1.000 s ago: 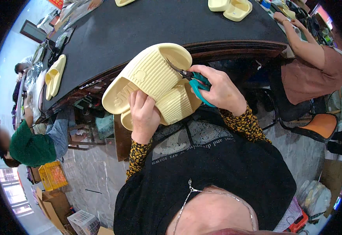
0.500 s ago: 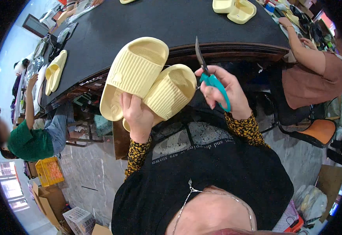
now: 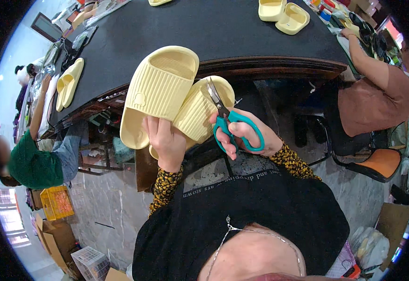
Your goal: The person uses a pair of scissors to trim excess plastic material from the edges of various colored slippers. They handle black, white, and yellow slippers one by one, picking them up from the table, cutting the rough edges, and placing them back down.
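Note:
A pair of pale yellow slide sandals (image 3: 160, 91) with ribbed straps hangs in my left hand (image 3: 165, 145), whose fingers grip them by the near side. The smaller-looking one (image 3: 192, 114) sits lower right and partly behind the other. My right hand (image 3: 253, 133) holds scissors (image 3: 243, 122) with teal handles and short metal blades. Those blades are slightly apart and point up, over or in front of the right-hand sandal; whether they touch it I cannot tell. A short thread or tag end shows at that sandal's right edge.
Beyond the sandals stretches a dark-topped table (image 3: 223, 37) with more yellow slides (image 3: 292, 18) far right and another pair (image 3: 69, 84) at left. One person (image 3: 40, 157) sits at left, another (image 3: 370, 100) at right. An orange-seated chair (image 3: 380, 161) stands at right.
My right hand has turned and moved left and down, bringing the scissors from beside the sandals to in front of the right-hand one. My left hand keeps its hold nearly in place.

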The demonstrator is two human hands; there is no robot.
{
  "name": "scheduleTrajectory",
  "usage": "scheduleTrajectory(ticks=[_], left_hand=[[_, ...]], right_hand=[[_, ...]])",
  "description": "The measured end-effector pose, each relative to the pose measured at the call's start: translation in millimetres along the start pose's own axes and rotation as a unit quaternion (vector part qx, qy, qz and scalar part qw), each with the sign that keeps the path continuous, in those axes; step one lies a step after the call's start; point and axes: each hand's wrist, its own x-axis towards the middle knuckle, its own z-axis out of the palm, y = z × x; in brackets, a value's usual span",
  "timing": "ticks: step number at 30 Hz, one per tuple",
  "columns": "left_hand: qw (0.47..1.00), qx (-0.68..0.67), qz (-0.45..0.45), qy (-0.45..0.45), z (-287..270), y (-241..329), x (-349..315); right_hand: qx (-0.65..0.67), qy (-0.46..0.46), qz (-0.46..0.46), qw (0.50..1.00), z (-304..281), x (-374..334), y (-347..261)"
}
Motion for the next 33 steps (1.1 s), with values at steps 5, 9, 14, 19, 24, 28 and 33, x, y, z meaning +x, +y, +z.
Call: scheduleTrajectory(ticks=[5,9,14,19,24,28,33], left_hand=[[1.000,-0.001,0.018,0.006,0.7,0.5,2.2],[1.000,0.001,0.000,-0.012,-4.8,1.4,0.1],[1.000,-0.010,-0.002,0.001,0.3,4.3,0.5],[0.999,-0.024,-0.019,-0.019,-1.5,3.8,2.0],[0.999,-0.047,0.013,0.022,6.7,5.1,11.9],[0.996,-0.074,-0.039,0.003,21.2,-10.0,22.2],[0.980,-0.162,-0.112,-0.019,42.8,-16.9,80.6]], right_hand=[[-0.009,0.014,-0.019,1.000,2.7,-1.4,-2.1],[-0.013,0.044,-0.035,0.998,6.3,-2.9,0.0],[-0.012,0.069,-0.065,0.995,4.3,-6.0,-4.4],[-0.066,0.074,-0.069,0.993,8.6,-7.2,-12.4],[-0.037,0.081,-0.095,0.992,1.3,-8.4,-6.0],[-0.041,0.092,-0.113,0.988,-0.6,-15.5,-9.4],[-0.061,0.097,-0.131,0.985,-6.2,-20.2,-13.4]])
